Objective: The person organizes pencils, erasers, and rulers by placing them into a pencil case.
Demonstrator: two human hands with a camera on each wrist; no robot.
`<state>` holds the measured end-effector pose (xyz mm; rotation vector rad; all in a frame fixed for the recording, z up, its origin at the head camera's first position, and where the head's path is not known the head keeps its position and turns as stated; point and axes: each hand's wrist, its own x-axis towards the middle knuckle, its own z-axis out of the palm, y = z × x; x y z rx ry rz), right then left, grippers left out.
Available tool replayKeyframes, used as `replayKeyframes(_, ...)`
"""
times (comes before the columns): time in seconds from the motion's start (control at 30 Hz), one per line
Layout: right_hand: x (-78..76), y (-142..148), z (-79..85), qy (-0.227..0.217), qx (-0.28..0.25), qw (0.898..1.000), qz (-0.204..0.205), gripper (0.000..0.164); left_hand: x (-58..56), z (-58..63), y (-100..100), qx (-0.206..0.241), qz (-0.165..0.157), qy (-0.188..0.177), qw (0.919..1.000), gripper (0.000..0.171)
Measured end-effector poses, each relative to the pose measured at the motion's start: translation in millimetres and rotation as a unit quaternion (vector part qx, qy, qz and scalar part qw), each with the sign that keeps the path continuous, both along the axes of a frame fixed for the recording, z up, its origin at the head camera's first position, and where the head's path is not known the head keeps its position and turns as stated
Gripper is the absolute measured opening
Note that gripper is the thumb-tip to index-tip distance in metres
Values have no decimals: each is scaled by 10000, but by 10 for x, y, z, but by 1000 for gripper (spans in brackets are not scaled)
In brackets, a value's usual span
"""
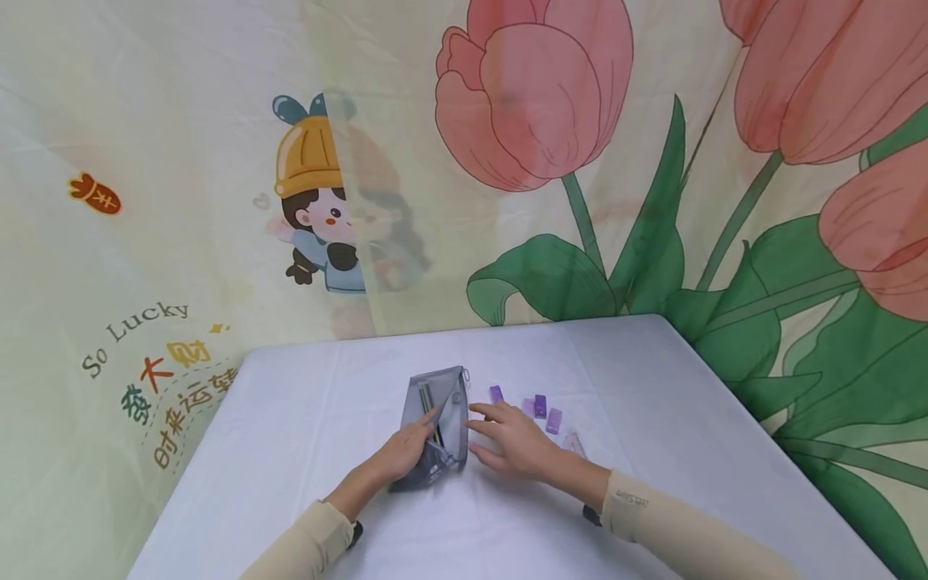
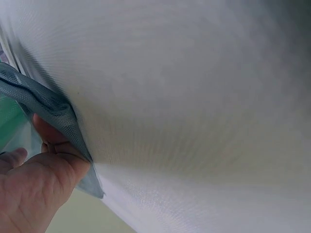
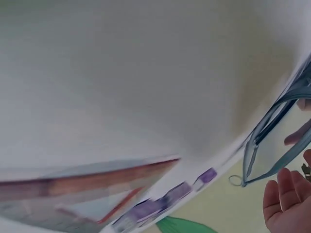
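A grey see-through mesh zip pouch [image 1: 454,419] lies on the table, its zip side gaping, with pencil-like sticks [image 1: 426,396] showing inside. My left hand [image 1: 406,451] grips the pouch's near left part; in the left wrist view the hand [image 2: 43,179] has the mesh fabric [image 2: 58,111] folded over its fingers. Just off the pouch's right edge is my right hand [image 1: 518,441], fingers spread and slightly bent, holding nothing. From the right wrist, this hand [image 3: 291,201] appears beside the zip edge [image 3: 279,167] and its ring pull [image 3: 235,180].
Several small purple blocks [image 1: 540,406] lie right of the pouch. A clear triangular ruler [image 1: 573,441] sits behind my right wrist, its reddish edge [image 3: 112,177] large in the right wrist view. A printed curtain [image 1: 406,161] hangs behind the white table [image 1: 304,427].
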<state>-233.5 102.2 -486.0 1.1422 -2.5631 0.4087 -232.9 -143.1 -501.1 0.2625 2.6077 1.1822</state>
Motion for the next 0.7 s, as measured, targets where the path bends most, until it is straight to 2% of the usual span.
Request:
replayKeyframes(0.2, 46, 289, -45, 99, 383, 9991, -164, 59, -14, -18, 9, -20, 5, -32, 10000, 51)
replayKeyframes(0.43, 23, 551, -56, -388, 922, 9925, -699, 79, -26, -8, 0, -9, 4, -33, 10000, 51)
replayKeyframes(0.7, -27, 861, -108, -397, 914, 9869, -1266, 84, -29, -26, 10, -74, -35, -63, 9999, 51)
